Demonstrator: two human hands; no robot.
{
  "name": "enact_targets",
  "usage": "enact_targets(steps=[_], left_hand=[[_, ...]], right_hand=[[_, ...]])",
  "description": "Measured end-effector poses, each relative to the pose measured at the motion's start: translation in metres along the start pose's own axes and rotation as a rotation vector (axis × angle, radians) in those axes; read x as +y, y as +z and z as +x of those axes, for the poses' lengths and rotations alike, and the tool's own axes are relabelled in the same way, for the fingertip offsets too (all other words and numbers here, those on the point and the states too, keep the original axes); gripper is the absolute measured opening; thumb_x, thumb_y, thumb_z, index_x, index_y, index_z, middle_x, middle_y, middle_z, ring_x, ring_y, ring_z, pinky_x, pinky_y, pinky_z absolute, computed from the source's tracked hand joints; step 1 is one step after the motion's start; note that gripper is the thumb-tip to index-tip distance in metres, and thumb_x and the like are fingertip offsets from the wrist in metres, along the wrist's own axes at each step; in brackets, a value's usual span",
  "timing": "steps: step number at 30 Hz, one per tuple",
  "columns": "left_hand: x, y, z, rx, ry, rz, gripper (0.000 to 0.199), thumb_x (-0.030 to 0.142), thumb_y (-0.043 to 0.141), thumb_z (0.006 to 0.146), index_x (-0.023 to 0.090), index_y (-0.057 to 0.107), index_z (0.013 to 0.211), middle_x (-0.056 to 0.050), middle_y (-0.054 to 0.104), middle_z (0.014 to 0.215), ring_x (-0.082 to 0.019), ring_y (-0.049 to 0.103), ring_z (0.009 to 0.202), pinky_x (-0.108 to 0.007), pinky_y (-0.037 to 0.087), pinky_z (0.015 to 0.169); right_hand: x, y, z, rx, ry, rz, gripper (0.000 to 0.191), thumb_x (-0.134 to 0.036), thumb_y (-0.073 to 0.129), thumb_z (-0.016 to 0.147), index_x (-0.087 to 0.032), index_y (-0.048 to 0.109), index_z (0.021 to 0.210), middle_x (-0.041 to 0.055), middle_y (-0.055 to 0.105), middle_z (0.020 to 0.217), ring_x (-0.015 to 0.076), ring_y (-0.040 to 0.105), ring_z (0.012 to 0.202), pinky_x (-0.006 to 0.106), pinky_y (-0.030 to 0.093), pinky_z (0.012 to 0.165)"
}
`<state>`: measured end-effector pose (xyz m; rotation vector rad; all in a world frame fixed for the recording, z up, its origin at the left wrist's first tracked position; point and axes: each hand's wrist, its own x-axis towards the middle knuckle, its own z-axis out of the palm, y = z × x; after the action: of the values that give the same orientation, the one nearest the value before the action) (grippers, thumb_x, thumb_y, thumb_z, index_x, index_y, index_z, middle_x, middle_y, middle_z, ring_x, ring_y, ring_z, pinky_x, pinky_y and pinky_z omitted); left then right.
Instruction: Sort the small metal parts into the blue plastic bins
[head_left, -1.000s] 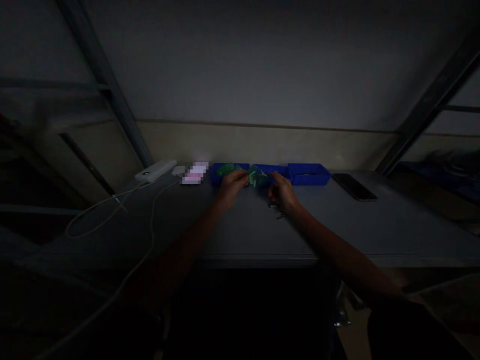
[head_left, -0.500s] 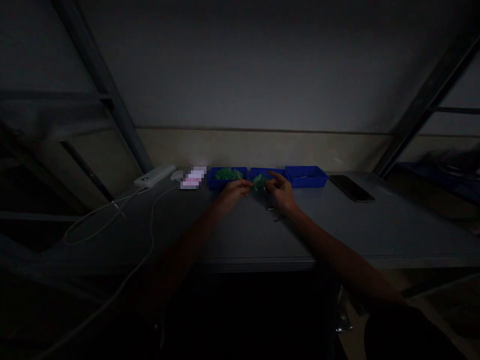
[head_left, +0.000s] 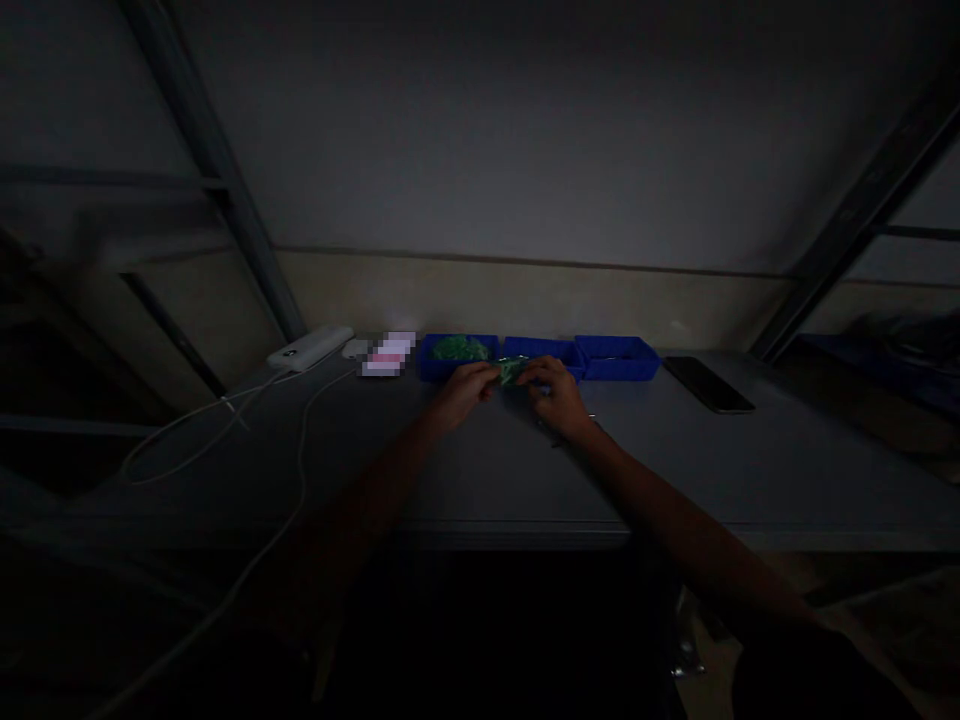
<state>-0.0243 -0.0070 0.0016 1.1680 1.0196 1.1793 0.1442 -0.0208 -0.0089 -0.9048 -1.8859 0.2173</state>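
A small green plastic bag (head_left: 511, 371) is stretched between my two hands, just in front of the middle blue bin (head_left: 536, 348). My left hand (head_left: 466, 390) pinches its left end. On the other end, the fingers of my right hand (head_left: 556, 393) are closed. More green plastic (head_left: 459, 348) lies in the left blue bin (head_left: 427, 369). A few small metal pieces (head_left: 559, 442) rest on the table below my right hand, partly hidden by it and too dark to make out.
The right blue bin (head_left: 619, 360) stands beside a dark phone (head_left: 709, 385) on the grey table (head_left: 480, 480). At the left are a white power bank (head_left: 311, 349), a cable (head_left: 303, 450) and a lit, pixelated screen (head_left: 388, 356). Metal posts (head_left: 259, 265) flank the table.
The green bag is now drawn out flatter between my hands. My right hand's fingers have closed in on its right end, and the raised index finger has come down.
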Motion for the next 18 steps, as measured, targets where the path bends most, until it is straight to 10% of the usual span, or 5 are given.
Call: enact_targets(steps=[8, 14, 18], left_hand=[[0.002, -0.003, 0.0, 0.037, 0.228, 0.155, 0.01, 0.017, 0.064, 0.068, 0.017, 0.059, 0.077, 0.002, 0.057, 0.067, -0.009, 0.053, 0.057, -0.021, 0.041, 0.056], [0.007, 0.002, -0.009, -0.007, 0.514, 0.487, 0.012, 0.008, 0.061, 0.064, 0.018, 0.064, 0.069, -0.002, 0.057, 0.077, -0.013, 0.052, 0.069, -0.025, 0.043, 0.067], [0.006, 0.003, -0.011, -0.022, 0.584, 0.62, 0.018, 0.004, 0.057, 0.064, 0.018, 0.066, 0.066, -0.003, 0.054, 0.084, -0.015, 0.052, 0.075, -0.026, 0.043, 0.07]], right_hand=[[0.001, 0.003, 0.0, 0.08, 0.229, 0.069, 0.012, -0.023, 0.059, 0.073, -0.019, 0.069, 0.077, 0.0066, 0.056, 0.092, 0.0201, 0.053, 0.091, 0.036, 0.043, 0.083], [0.005, 0.001, 0.004, -0.041, 0.625, 0.477, 0.054, -0.068, 0.041, 0.077, -0.019, 0.057, 0.06, -0.0007, 0.051, 0.055, 0.0128, 0.045, 0.052, 0.026, 0.035, 0.051], [0.007, 0.0, 0.004, 0.009, 0.537, 0.471, 0.043, -0.061, 0.056, 0.07, -0.019, 0.055, 0.061, -0.0039, 0.047, 0.051, 0.0107, 0.041, 0.049, 0.024, 0.03, 0.048]])
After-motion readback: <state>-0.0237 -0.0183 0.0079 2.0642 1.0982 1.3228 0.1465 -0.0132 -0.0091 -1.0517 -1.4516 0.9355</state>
